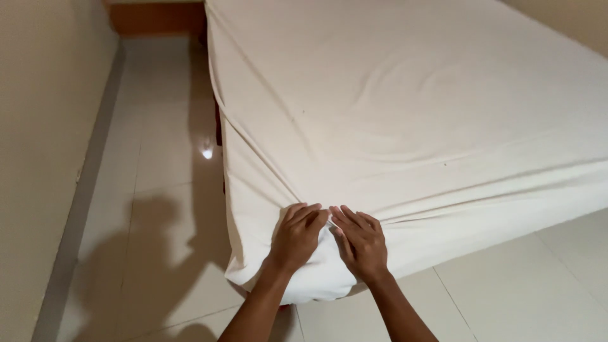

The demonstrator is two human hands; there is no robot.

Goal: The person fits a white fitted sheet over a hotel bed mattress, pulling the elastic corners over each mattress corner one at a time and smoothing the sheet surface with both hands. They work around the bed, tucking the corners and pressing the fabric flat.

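Sheet: cream bed sheet (405, 101) spread over the mattress, drawn taut toward the near corner, with creases fanning out from the point where the hands meet
Corner: near corner of the bed (304, 272), cloth bunched and hanging in a loose fold below the mattress edge, not tucked under
Left hand: left hand (296, 235) palm down on the corner, fingers bent into the fold; grip pressed against the cloth, whether it pinches a fold I cannot tell
Right hand: right hand (362, 244) just beside the left, fingertips nearly touching it, fingers flat and together on the sheet; no clear pinch visible
Floor: pale glossy tiled floor (158, 209) with a lamp glare and the person's shadow to the left
Wall: beige wall (38, 158) close along the left side, leaving a narrow aisle
Frame: dark wooden bed frame (218, 130) just visible at the mattress side
Risk, slip: cloth looks stretched tight; if either hand lifts, the corner would likely spring back and the creases reopen
Risk, strain: a hard pull here could drag the far side of the sheet off its edge
Risk, snag: the hanging fold sits near the floor and could trail or catch under the frame
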